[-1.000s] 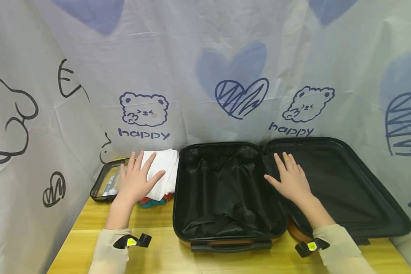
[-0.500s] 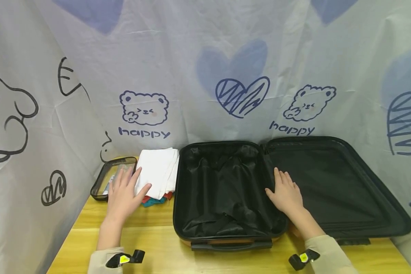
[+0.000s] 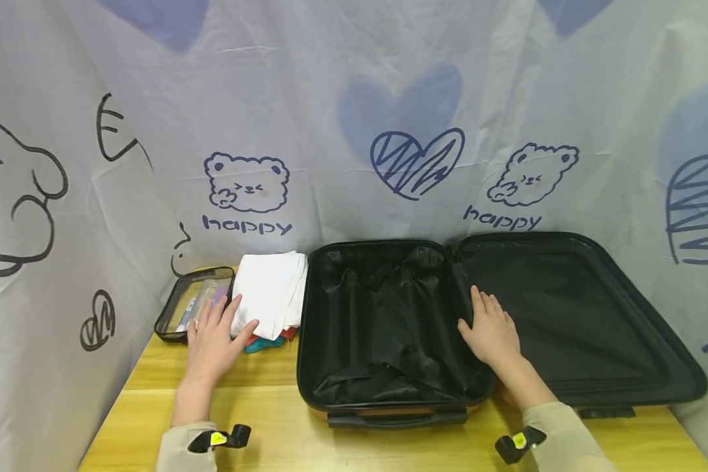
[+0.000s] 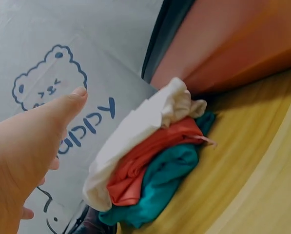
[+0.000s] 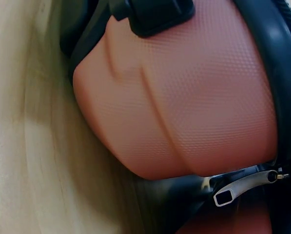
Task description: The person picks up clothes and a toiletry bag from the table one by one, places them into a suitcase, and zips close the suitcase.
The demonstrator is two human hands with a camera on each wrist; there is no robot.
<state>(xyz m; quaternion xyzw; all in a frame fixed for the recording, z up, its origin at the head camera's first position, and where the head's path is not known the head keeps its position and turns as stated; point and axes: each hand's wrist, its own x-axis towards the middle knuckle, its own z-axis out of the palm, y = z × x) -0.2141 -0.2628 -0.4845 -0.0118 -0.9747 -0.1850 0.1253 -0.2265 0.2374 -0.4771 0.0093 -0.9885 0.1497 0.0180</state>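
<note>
My left hand [image 3: 212, 344] has its fingers loosely spread, in front of a small clear pouch [image 3: 168, 321] with a black rim. Its fingertips overlap the pouch in the head view. Beside it lies a folded white cloth [image 3: 268, 288] on top of a red cloth [image 4: 160, 146] and a teal cloth [image 4: 169, 178]. An unfolded suitcase [image 3: 383, 321] with black lining lies in the middle. My right hand [image 3: 492, 331] has straight fingers along the border between the suitcase's deep half and its lid [image 3: 590, 314]. Neither hand holds anything.
The suitcase's carry handle [image 3: 398, 419] faces the near side of the wooden table [image 3: 259, 419]. Its orange textured shell [image 5: 203, 97] and a metal zipper pull [image 5: 242, 187] show in the right wrist view. A printed white curtain [image 3: 330, 98] stands behind and at both sides.
Both hands have drawn back toward the near side, the left one also shifting left off the white cloth. In the last half second they have barely moved. The suitcase and cloths stay put.
</note>
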